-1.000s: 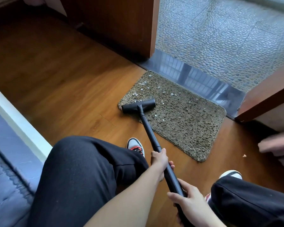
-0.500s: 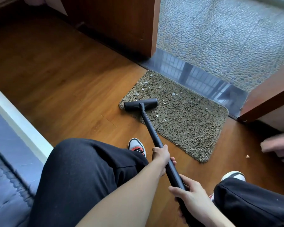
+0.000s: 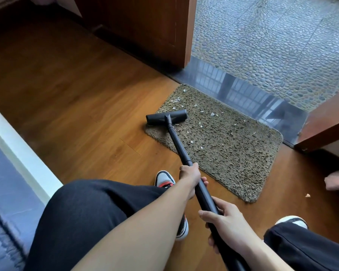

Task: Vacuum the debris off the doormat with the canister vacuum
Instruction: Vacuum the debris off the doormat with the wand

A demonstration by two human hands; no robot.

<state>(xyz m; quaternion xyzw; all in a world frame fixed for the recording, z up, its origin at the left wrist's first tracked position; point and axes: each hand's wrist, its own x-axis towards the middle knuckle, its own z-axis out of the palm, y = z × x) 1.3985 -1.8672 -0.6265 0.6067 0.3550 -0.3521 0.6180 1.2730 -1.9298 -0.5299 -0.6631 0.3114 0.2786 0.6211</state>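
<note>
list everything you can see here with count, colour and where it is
shaggy doormat: one, olive-brown, against the threshold
debris flakes: many, pale, scattered over the mat
stray flake: one, pale, on the wood right of the mat
vacuum floor head: one, black, on the mat's left end
vacuum wand: one, black, from head to hands
plank floor: brown wood, under everything
threshold strip: one, dark glossy, beyond the mat
pebble floor: grey, past the threshold
padded cushion: one, blue, left edge
sneakers: two, white-black-red, on the wood
left hand: grips the wand
right hand: grips the wand lower
</note>
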